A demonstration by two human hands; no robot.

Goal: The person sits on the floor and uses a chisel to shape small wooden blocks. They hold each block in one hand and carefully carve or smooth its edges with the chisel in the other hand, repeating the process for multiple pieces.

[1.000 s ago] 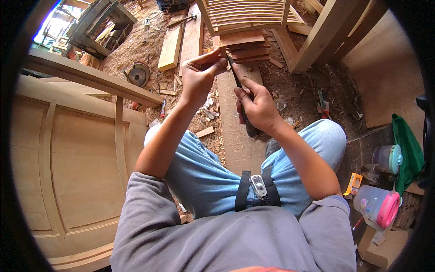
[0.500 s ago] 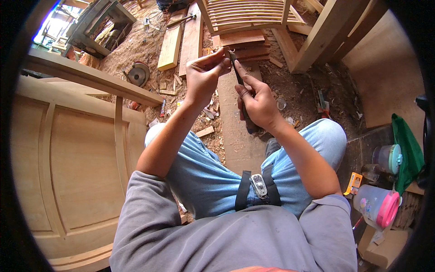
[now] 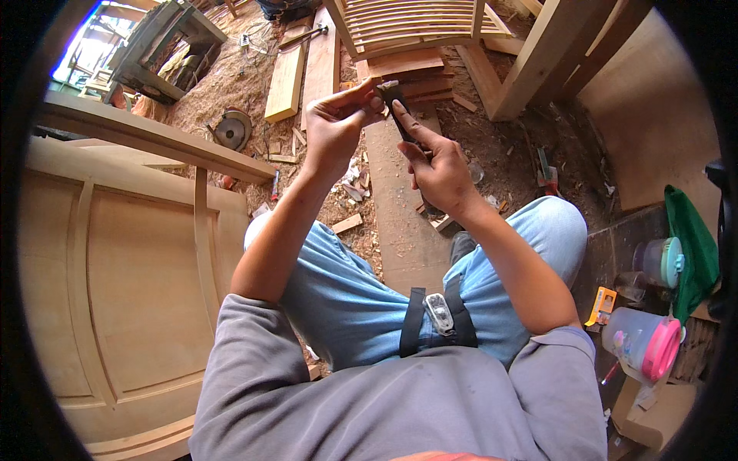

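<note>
My left hand is closed in a pinch at the upper middle, thumb against fingers. What it holds, if anything, is too small to name. A small pale bit shows just beside its fingertips, at the far end of a dark, long, blade-like tool. My right hand is wrapped round this tool, with the index finger stretched along it. The tool's tip is close to the left fingertips; whether they touch cannot be told. Below the hands a wooden plank lies between my knees, dusted with shavings.
A panelled wooden door is at the left, with a beam across its far end. A circular blade lies on the shavings. Ahead stand a slatted wooden piece and thick posts. A pink-lidded container is at the right.
The tool has tilted in my right hand, and its far end has come nearer my left fingertips. My left hand has shifted slightly left and downward.
</note>
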